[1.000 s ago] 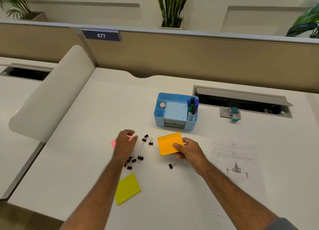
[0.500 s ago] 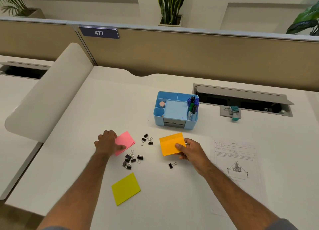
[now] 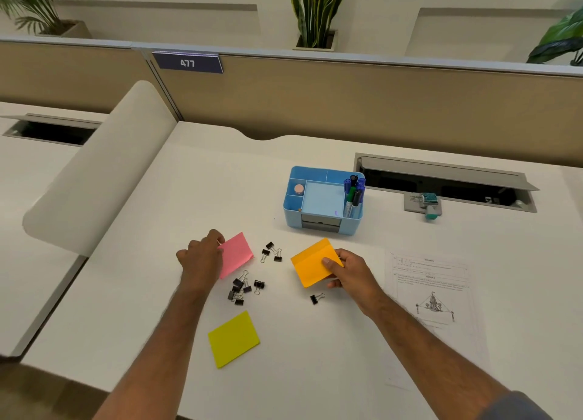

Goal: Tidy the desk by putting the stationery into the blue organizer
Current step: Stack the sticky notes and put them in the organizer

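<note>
The blue organizer stands mid-desk with several pens upright in its right compartment and a small pink round thing at its left. My right hand grips an orange sticky-note pad, held just off the desk in front of the organizer. My left hand grasps the left edge of a pink sticky-note pad, its far corner lifted. A yellow pad lies flat nearer to me. Several black binder clips lie scattered between my hands, with one under my right hand.
A printed sheet lies flat to the right of my right hand. An open cable slot with a grey holder and teal item sits behind on the right. A curved white divider borders the desk's left side.
My left hand slid left off the clips onto the pink pad and took hold of its edge. My right hand stayed put with the orange pad.
</note>
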Tool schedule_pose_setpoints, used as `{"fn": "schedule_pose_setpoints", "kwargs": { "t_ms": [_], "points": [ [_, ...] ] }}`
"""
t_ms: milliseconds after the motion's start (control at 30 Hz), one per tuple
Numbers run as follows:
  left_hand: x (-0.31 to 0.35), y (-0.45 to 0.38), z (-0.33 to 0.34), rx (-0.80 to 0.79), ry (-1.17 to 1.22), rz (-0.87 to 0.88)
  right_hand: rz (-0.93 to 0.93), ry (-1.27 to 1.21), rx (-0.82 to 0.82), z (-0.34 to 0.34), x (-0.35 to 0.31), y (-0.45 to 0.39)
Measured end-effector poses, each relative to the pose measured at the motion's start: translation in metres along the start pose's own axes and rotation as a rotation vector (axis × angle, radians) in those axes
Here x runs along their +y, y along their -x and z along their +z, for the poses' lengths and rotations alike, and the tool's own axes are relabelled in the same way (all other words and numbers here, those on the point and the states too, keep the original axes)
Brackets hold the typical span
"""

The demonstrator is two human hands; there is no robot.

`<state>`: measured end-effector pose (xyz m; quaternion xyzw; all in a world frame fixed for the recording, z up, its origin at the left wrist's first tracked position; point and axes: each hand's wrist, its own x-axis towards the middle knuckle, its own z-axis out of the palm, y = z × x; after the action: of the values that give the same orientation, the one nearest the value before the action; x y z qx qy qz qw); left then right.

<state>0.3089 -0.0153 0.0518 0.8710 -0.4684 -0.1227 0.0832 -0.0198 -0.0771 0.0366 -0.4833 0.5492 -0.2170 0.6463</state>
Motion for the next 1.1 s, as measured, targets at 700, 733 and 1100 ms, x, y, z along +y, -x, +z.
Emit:
{"fn": "schedule_pose_setpoints", "kwargs": {
  "t_ms": [700, 733, 1100],
  "points": [
    [0.090, 0.094, -0.004, -0.347, 0.733, 0.134, 0.066, -0.322, -0.217, 0.011, -0.023, 0.053],
    [0.088, 0.094, -0.002, -0.343, 0.705, 0.133, 0.083, -0.345, -0.208, 0.012, -0.024, 0.054],
    [0.088, 0.106, 0.006, -0.192, 0.626, 0.165, -0.071, -0.131, -0.142, 0.011, -0.015, 0.057]
  ]
}}
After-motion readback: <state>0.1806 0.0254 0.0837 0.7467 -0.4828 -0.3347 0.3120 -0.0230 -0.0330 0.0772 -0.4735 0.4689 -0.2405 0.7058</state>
